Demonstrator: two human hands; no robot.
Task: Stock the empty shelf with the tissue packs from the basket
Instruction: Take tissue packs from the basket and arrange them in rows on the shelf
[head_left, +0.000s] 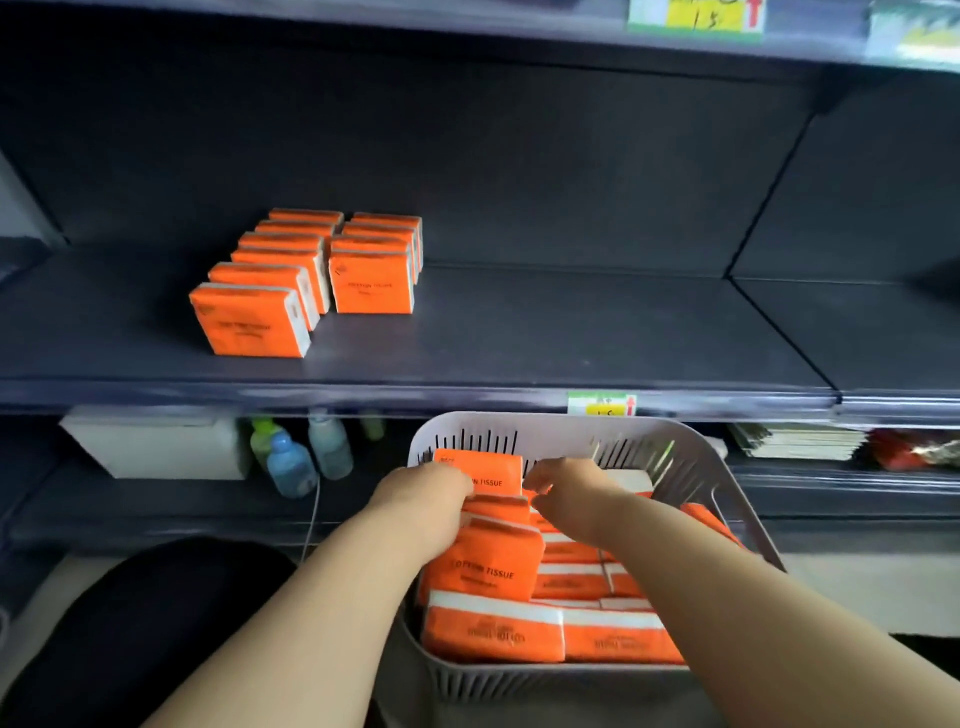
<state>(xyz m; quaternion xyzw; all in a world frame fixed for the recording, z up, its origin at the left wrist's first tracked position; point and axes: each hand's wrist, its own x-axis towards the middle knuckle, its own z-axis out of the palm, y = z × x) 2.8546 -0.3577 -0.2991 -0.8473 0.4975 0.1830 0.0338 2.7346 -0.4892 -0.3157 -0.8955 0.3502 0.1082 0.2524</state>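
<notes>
A pale slotted basket (727, 493) at bottom centre holds several orange tissue packs (545, 631). My left hand (423, 501) reaches into it and grips upright orange packs (485, 470) at the basket's far left. My right hand (563, 491) is beside it with curled fingers over the packs; what it holds is hidden. On the dark shelf (571, 332) above, two rows of orange packs (306, 280) stand upright at the left.
The shelf to the right of the stocked packs is bare. A price tag (601, 404) sits on the shelf edge. Below are a white box (156, 449), bottles (291, 462) and stacked booklets (800, 441). My dark-clad knee (156, 623) is at bottom left.
</notes>
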